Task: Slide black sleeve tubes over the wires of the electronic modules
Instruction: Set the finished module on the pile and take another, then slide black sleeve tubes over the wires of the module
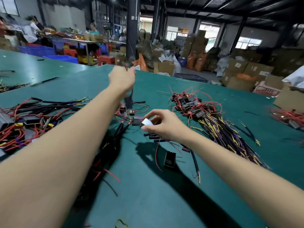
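i see two bare forearms reaching out from the near edge over a green tabletop [164, 203]. nearest me, toward the near edge, a small yellow-green loop [121, 223] lies flat. a little farther in, a single black module [170, 160] rests alone with a red wire curling beside it, and loose wires with black sleeves spread under the left forearm.

near the middle, my right hand [162, 124] has its thumb and fingers curled, pinching a small module with a pale face [146, 121]. just below that hand, several short black sleeve tubes [153, 136] lie side by side on the tabletop. just beyond the hand sit a few red circuit modules [126, 111] with thin red and black wires.

toward the left edge, a heap of sleeved modules [29, 119] lies tangled in red, black and yellow wire. toward the right, a large pile of unsleeved modules [195, 106] trails purple and yellow wires toward me.

farther out, my left hand [122, 78] is raised above the tabletop, fingers closed round a wire bundle [130, 94] that hangs down from it, dark and blurred; i cannot tell whether a sleeve is on it.

past the far edge stand cardboard boxes [238, 66], red stools [107, 60], blue crates [37, 51] and people at another bench.
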### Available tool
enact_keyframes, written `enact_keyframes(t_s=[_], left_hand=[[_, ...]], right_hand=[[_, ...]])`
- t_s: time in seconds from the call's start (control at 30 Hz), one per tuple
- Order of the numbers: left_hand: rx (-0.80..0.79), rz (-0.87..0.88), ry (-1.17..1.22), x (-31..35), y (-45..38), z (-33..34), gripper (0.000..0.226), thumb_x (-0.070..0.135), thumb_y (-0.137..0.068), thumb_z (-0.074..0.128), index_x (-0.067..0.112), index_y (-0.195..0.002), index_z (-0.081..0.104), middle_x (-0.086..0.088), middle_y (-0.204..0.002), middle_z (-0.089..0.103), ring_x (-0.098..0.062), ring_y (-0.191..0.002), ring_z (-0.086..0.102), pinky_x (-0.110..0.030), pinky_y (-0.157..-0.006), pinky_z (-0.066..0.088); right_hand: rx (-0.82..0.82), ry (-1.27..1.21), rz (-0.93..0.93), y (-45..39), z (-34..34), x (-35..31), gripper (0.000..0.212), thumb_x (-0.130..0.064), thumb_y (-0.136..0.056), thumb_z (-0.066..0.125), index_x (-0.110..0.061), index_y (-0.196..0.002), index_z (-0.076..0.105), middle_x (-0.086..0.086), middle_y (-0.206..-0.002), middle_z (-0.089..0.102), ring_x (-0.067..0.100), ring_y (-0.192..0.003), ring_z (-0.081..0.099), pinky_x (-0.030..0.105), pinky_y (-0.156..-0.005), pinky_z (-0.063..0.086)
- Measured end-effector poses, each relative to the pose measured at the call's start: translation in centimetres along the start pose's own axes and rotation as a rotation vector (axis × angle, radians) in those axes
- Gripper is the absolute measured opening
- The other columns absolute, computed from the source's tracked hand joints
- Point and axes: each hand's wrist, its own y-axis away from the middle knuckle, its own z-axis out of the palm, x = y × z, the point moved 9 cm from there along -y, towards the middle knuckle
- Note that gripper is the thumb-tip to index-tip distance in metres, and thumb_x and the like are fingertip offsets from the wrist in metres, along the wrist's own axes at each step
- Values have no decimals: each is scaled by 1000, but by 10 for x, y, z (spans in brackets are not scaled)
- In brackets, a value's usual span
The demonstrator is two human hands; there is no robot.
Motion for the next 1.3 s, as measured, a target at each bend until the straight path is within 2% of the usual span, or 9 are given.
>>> enact_keyframes(t_s=[0.1,0.23,0.4,0.5,0.6,0.73,0.97,1.1,1.3], left_hand=[[-23,152,391,44,6,-1,36,23,-101,43,4,-78,63,-17,-76,63,-22,-55,60,-30,-58,51],[-16,311,499,81,25,-9,40,24,-102,39,13,-72,62,-3,-61,61,-7,-43,55,-21,-46,44],[-153,323,561,85,49,-9,39,25,-103,39,12,-72,61,8,-53,59,-3,-42,53,-16,-45,41],[-281,273,578,78,61,-7,40,28,-102,41,10,-72,61,0,-58,57,-6,-45,52,-18,-49,39],[-359,195,684,70,75,-11,38,25,-101,43,9,-70,59,4,-50,55,-8,-45,51,-21,-49,37],[-516,181,719,69,106,-7,38,23,-98,47,11,-66,63,4,-52,54,-6,-44,49,-17,-46,40],[-1018,191,462,56,198,34,24,23,-88,49,7,-89,66,-6,-67,55,-10,-54,56,-16,-51,46],[-1001,212,320,48,222,43,24,11,-99,41,1,-97,63,-8,-68,59,-15,-57,58,-20,-58,52],[-891,310,173,50,234,32,24,11,-99,45,5,-92,67,-13,-70,64,-27,-68,65,-46,-78,54]], right_hand=[[114,58,85,-16,5,11,28,-31,-77,76,-11,-95,69,9,-86,72,7,-66,59,17,-67,46],[300,-248,249,-45,-2,33,20,-27,-82,73,-11,-90,65,9,-83,69,14,-59,64,27,-71,53],[118,-260,182,-73,-6,27,72,-23,-89,66,-5,-147,28,11,-153,32,22,-140,33,34,-116,25],[114,-149,127,-63,-23,31,38,-17,-91,63,-8,-127,55,4,-118,64,0,-108,59,14,-96,42],[152,-127,150,-37,-45,45,11,-8,-91,59,-9,-102,62,-4,-76,58,-11,-57,51,3,-55,38],[236,-113,285,7,-80,68,17,-7,-92,53,-1,-101,67,12,-89,66,13,-64,59,15,-52,42],[442,-602,152,94,-103,16,9,-20,-94,58,-16,-92,66,3,-84,65,8,-60,56,15,-48,40],[340,-704,-20,132,-85,-29,31,-40,-79,63,-21,-103,71,-3,-83,66,11,-70,57,21,-60,44],[365,-666,-61,152,-84,-38,9,-8,-81,67,-11,-89,72,-5,-67,69,4,-58,58,14,-60,45]])
